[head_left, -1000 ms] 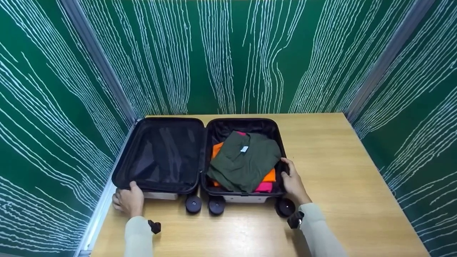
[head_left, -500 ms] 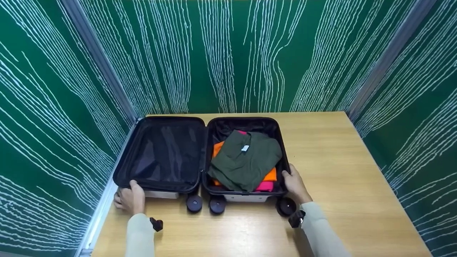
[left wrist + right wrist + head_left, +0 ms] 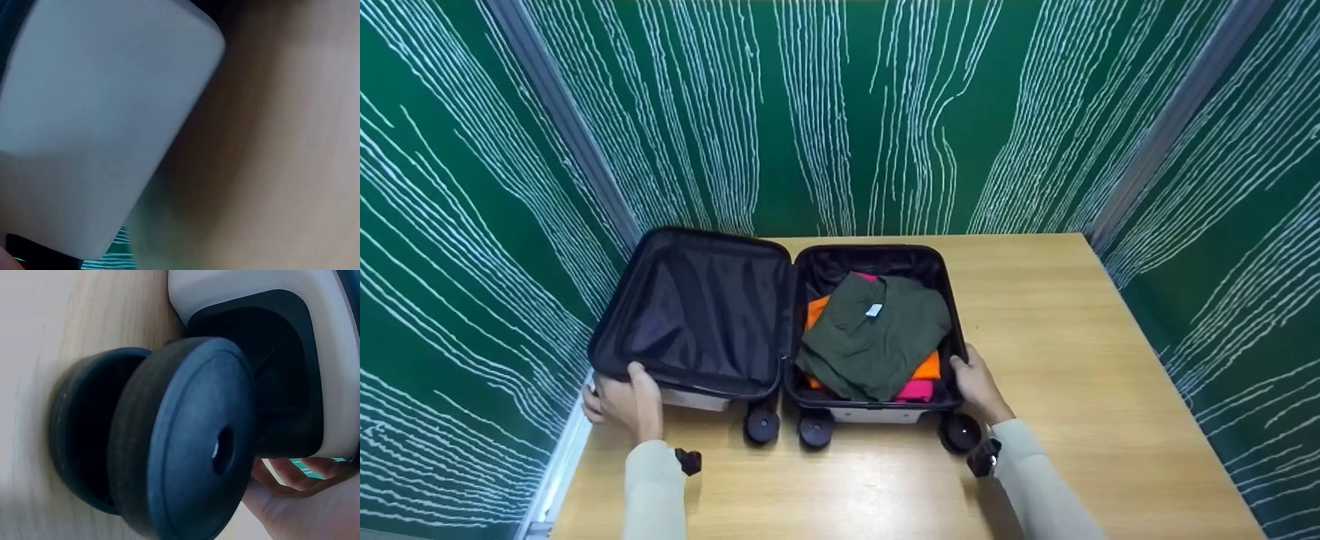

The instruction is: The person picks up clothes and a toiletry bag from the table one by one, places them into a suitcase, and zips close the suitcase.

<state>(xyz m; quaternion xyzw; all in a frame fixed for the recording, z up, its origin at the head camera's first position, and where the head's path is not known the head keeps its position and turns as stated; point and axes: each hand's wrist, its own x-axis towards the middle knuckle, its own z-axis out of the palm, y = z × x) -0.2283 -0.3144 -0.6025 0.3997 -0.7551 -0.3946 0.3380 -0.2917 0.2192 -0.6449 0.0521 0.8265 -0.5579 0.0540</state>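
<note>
An opened suitcase lies on the table with its two halves side by side. My left hand (image 3: 630, 401) grips the front left corner of the left half (image 3: 701, 307), thumb over the rim; that half is tilted, its outer edge raised. Its pale outer shell (image 3: 107, 107) fills much of the left wrist view, above the wood. My right hand (image 3: 981, 386) holds the right side of the other half, thumb at the rim and fingers against the outer wall. Inside that half lie a dark green shirt (image 3: 885, 345) with a white label, an orange garment (image 3: 928, 367) and a pink one (image 3: 915, 390).
Black wheels stick out at the suitcase's front; one double wheel (image 3: 197, 439) looms beside the right hand in the right wrist view. Green panels (image 3: 840, 112) with white wavy lines enclose the wooden table (image 3: 1050, 337) at the back and sides.
The left hand has raised the outer edge of the left suitcase half, which now tilts up. The right hand's fingers have slid from over the rim down to the outer side.
</note>
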